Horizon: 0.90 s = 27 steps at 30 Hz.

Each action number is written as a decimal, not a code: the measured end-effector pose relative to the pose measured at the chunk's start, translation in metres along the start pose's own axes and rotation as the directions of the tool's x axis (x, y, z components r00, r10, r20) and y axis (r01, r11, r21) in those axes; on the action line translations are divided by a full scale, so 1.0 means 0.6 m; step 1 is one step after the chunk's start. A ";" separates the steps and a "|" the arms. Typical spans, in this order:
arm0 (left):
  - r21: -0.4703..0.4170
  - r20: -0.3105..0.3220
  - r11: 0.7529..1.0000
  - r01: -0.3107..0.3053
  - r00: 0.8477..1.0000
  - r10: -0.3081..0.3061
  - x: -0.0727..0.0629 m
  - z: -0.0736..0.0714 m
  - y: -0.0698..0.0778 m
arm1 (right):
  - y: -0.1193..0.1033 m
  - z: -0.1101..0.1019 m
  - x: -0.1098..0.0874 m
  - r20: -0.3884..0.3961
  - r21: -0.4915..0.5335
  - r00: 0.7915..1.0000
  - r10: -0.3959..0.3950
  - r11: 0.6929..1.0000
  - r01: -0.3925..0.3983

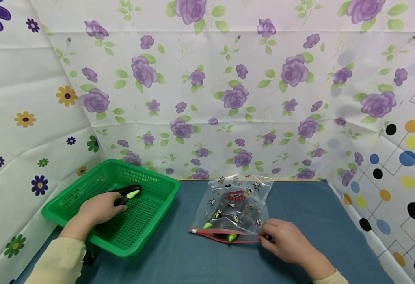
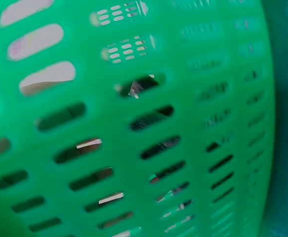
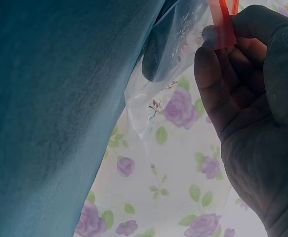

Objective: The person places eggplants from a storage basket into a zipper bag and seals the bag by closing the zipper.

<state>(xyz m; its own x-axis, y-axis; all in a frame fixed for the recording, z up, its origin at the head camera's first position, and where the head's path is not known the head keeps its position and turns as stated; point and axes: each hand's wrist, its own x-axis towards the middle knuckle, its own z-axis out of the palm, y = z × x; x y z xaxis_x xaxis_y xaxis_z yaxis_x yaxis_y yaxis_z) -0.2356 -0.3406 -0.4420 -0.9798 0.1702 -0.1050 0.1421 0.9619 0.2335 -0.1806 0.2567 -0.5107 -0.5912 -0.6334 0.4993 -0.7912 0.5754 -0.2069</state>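
My left hand (image 1: 99,209) reaches into the green basket (image 1: 150,175) and grips a dark eggplant (image 1: 120,200) with a light green stem. Another dark, glossy eggplant shape (image 1: 133,188) lies just beyond it. On the right, a clear printed zip bag (image 1: 201,209) lies flat with its red-edged mouth partly open toward me. Dark eggplants (image 1: 225,213) are inside, and two green stems show near the mouth. My right hand (image 1: 285,240) pinches the right end of the bag's red zip strip (image 3: 224,24). In the left wrist view, the basket's slotted wall (image 2: 109,108) hides the hand.
A blue cloth (image 1: 172,260) covers the table. Floral sheets (image 1: 207,106) rise behind and at both sides. A small black object (image 1: 90,258) sits below the basket's near edge, beside the left sleeve. The white zip slider (image 1: 194,230) is at the bag's left end.
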 end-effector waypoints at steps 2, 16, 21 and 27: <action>-0.014 -0.003 1.000 -0.004 1.000 0.004 0.000 -0.001 0.007 | -0.001 -0.001 0.000 0.003 -0.001 1.000 0.002 1.000 -0.002; -0.049 -0.042 0.999 -0.024 0.999 0.022 -0.008 -0.009 0.053 | 0.000 -0.001 -0.001 0.018 -0.017 0.999 0.032 0.999 -0.032; -0.046 -0.065 0.998 -0.044 0.997 0.041 -0.011 -0.005 0.064 | -0.001 -0.001 0.000 0.016 -0.015 1.000 0.026 1.000 -0.026; -0.044 -0.096 0.997 -0.071 0.993 0.067 -0.010 0.000 0.074 | -0.001 -0.001 -0.001 0.015 -0.009 1.000 0.021 1.000 -0.021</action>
<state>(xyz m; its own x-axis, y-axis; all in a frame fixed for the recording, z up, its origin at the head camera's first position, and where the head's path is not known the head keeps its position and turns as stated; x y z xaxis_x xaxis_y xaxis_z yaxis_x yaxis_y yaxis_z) -0.2235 -0.2989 -0.4309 -0.9771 0.2127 0.0039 0.2051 0.9371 0.2824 -0.1797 0.2570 -0.5101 -0.6099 -0.6292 0.4818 -0.7773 0.5932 -0.2094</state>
